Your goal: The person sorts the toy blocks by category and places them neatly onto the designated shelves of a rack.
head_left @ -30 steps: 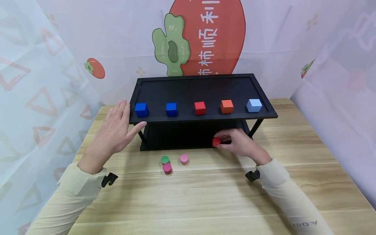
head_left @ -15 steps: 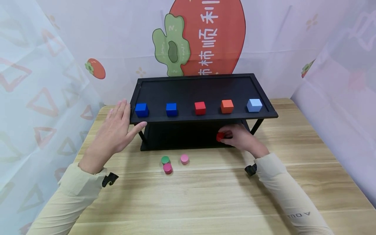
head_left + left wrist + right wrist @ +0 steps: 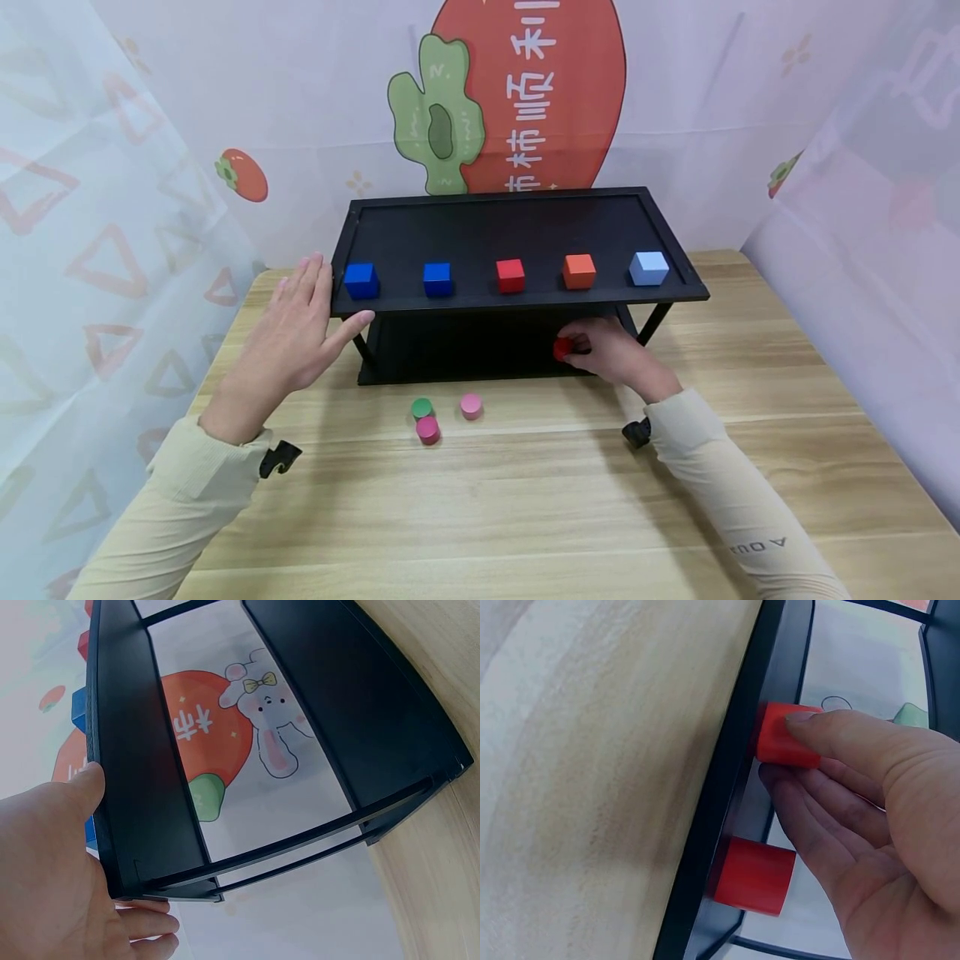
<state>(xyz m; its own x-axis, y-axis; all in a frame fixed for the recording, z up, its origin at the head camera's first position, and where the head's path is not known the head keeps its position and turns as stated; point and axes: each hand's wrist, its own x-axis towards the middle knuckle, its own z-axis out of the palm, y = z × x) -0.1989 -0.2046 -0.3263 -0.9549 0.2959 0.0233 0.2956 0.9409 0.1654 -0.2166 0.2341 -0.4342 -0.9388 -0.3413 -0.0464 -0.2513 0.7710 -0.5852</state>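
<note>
My right hand (image 3: 609, 350) pinches a red cylinder (image 3: 780, 735) between thumb and fingertips at the front of the black rack's lower shelf (image 3: 465, 350). Beside it on that shelf stands a second red cylinder (image 3: 755, 877), seen only in the right wrist view; the hand hides it from the head view. The held cylinder appears to touch the shelf. My left hand (image 3: 288, 333) rests against the left end of the rack's upper shelf (image 3: 495, 229), fingers straight along the side, thumb (image 3: 90, 787) at the front edge.
Along the upper shelf stand two blue cubes (image 3: 362, 282), a red cube (image 3: 511, 276), an orange cube (image 3: 579, 272) and a light blue cube (image 3: 648, 268). On the wooden table (image 3: 480, 517) before the rack lie green (image 3: 422, 407), magenta (image 3: 427, 430) and pink (image 3: 471, 406) cylinders.
My right hand has carried the red cylinder a little back and to the right over the lower shelf, then stayed nearly still for the last half second. The left hand has not moved.
</note>
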